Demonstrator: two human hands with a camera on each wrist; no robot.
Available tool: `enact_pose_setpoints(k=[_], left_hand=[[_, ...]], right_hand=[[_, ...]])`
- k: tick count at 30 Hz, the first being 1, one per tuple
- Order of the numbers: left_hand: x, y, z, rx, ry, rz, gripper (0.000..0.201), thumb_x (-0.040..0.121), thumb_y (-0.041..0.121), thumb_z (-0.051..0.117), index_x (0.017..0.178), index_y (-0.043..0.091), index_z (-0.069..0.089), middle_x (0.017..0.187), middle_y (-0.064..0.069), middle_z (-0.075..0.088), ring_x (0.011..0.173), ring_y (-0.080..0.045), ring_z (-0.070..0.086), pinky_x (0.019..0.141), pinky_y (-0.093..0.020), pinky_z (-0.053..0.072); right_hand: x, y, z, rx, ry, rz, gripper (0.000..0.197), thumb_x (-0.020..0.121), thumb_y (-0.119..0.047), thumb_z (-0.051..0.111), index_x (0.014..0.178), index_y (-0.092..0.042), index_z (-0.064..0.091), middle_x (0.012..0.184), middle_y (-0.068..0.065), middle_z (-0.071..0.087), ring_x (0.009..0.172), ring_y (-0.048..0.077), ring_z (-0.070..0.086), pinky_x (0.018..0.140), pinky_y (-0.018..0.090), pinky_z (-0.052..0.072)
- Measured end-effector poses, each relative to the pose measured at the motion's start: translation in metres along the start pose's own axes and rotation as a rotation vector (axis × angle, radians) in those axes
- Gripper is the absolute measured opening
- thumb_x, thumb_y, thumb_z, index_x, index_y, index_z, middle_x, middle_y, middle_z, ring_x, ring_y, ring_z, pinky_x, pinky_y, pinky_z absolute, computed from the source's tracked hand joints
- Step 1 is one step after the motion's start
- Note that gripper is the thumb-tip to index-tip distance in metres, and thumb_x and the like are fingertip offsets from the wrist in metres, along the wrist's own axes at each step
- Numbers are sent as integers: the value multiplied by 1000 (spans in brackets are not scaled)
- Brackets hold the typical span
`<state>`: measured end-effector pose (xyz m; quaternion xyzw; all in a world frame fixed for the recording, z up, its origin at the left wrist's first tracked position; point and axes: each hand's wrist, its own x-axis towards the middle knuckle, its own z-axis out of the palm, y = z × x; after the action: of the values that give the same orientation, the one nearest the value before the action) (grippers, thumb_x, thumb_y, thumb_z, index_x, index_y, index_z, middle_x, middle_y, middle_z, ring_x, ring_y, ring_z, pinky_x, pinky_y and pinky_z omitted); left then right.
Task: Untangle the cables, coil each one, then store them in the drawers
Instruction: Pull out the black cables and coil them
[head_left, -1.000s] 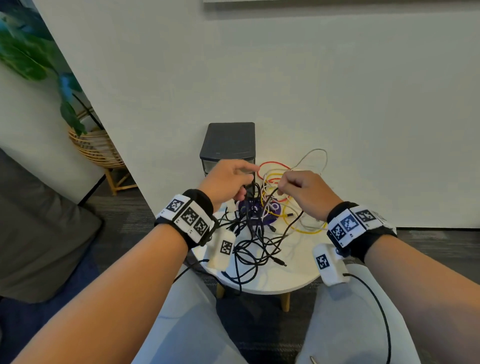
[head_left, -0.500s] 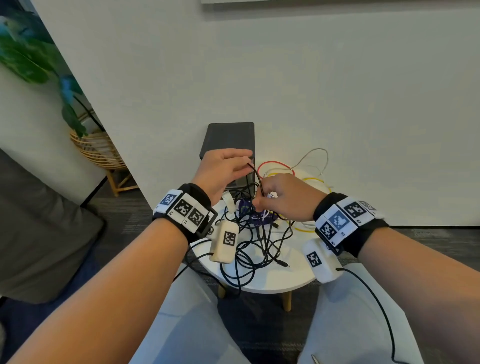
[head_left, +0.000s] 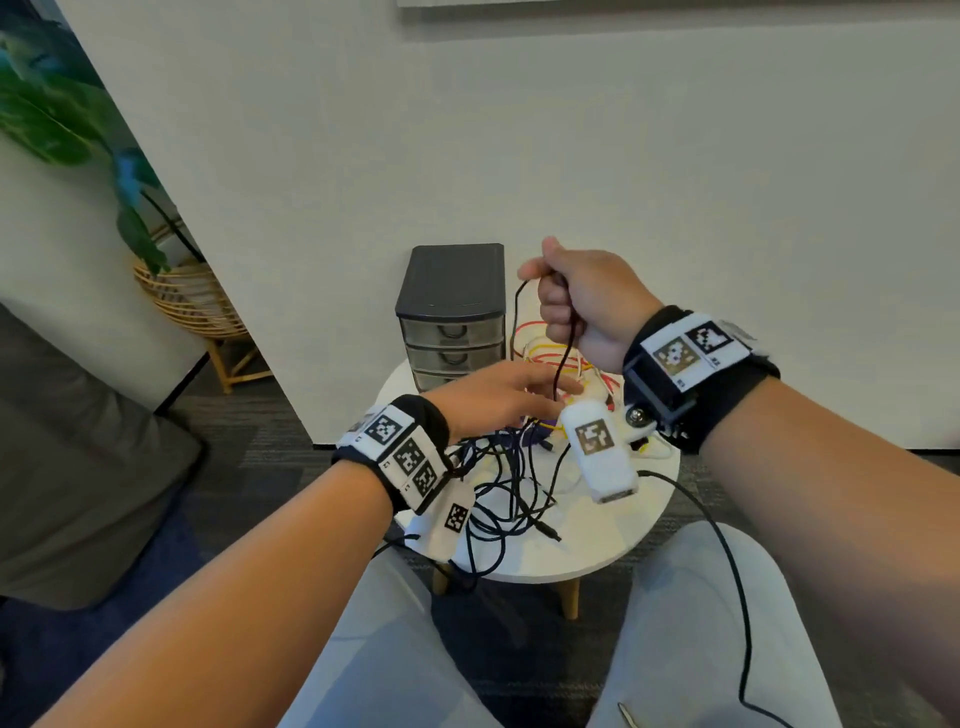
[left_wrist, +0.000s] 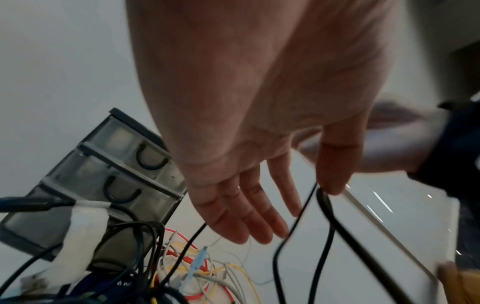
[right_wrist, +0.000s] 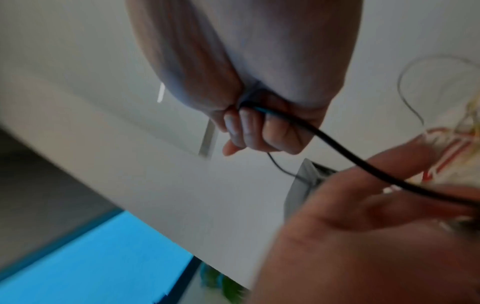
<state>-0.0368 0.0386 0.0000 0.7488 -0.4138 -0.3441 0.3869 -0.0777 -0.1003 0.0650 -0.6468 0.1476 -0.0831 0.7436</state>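
A: The right hand (head_left: 582, 306) is clenched around a thin black cable (head_left: 563, 353), raised above the small round white counter (head_left: 613, 545). The cable leaves the fist both ways: a loop near the thumb, and a strand dropping to the pile.

B: And the left hand (head_left: 498, 400)?

A: Fingers straight and spread, grasping nothing. In the left wrist view the black strands run just past its fingertips (left_wrist: 233, 232); I cannot tell whether they touch.

B: Where is everything else?

A: The tangle of black cables (head_left: 498, 488) lies mid-counter, some strands drooping over the near edge. The red, yellow and white thin wires (head_left: 550, 353) sit behind it, beside the dark grey three-drawer plastic unit (head_left: 452, 317), all drawers closed. Nothing looks coiled yet.

B: What could go wrong?

A: I judge the lifted cable is threaded through the heap. Pulling upward with nothing pinning the pile could cinch a knot, or drag the lot off the counter. The thin wires might snag and ride along too.
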Motion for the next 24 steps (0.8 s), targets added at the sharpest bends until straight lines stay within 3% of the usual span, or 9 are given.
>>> enact_pose_setpoints(k=[2,4,5,7,10,14,17,20,24], left_hand=[[1,1,4,79,-5,0,23,105,25,55,113,9,70,97,-9,70,83,-16,58,80,-38,50],[0,3,3,131,36,1,33,106,31,51,90,11,71,79,6,67,73,-9,57,75,-27,46],[0,4,1,138,62,19,35,107,30,50,88,12,73,77,13,68,72,-3,59,75,-20,45],[2,5,-5,70,119,58,37,108,26,48,98,5,76,91,3,76,83,-6,68,79,-18,48],[2,14,-13,-93,243,86,43,109,28,45,103,-5,71,96,-20,76,84,-20,71,82,-28,55],[-1,28,-24,-119,362,132,41,111,25,39,99,3,72,91,-16,77,93,-33,72,96,-45,54],[0,35,-29,-203,481,157,41,111,23,38,108,-3,70,96,-16,78,97,-29,72,91,-31,57],[0,38,-32,-305,540,185,42,111,24,36,117,-4,68,105,-16,77,98,-20,74,83,-19,57],[-3,35,-39,-402,577,200,42,112,29,34,124,4,66,112,-8,77,104,-14,73,92,-24,56]], right_hand=[[-2,-5,-3,72,-44,-33,38,109,-35,39,107,-8,65,60,-3,40,49,11,35,46,22,27],[-5,-6,-8,19,-72,-87,38,108,-31,42,119,-3,65,67,0,50,55,11,45,52,24,34],[-6,-5,-10,-41,-76,-107,39,107,-30,43,121,-1,65,70,1,54,59,12,48,54,25,35],[-6,1,-16,-120,-75,-96,43,107,-35,42,118,-1,67,75,3,59,63,13,52,57,27,35],[-9,20,-31,-116,-68,8,49,106,-40,40,110,-3,72,80,3,63,69,15,56,61,28,39],[-15,47,-43,-340,-95,108,26,94,-31,58,96,-12,75,93,4,67,72,15,55,61,27,38],[-22,58,-44,-467,-216,106,32,74,-30,65,103,-20,78,99,-1,74,81,16,55,67,30,38],[-26,66,-42,-494,-325,62,18,87,-19,69,103,-19,78,87,-5,72,79,16,55,66,25,39],[-24,77,-45,-625,-352,-22,20,99,-15,63,87,-12,78,63,0,59,56,10,47,52,13,36]])
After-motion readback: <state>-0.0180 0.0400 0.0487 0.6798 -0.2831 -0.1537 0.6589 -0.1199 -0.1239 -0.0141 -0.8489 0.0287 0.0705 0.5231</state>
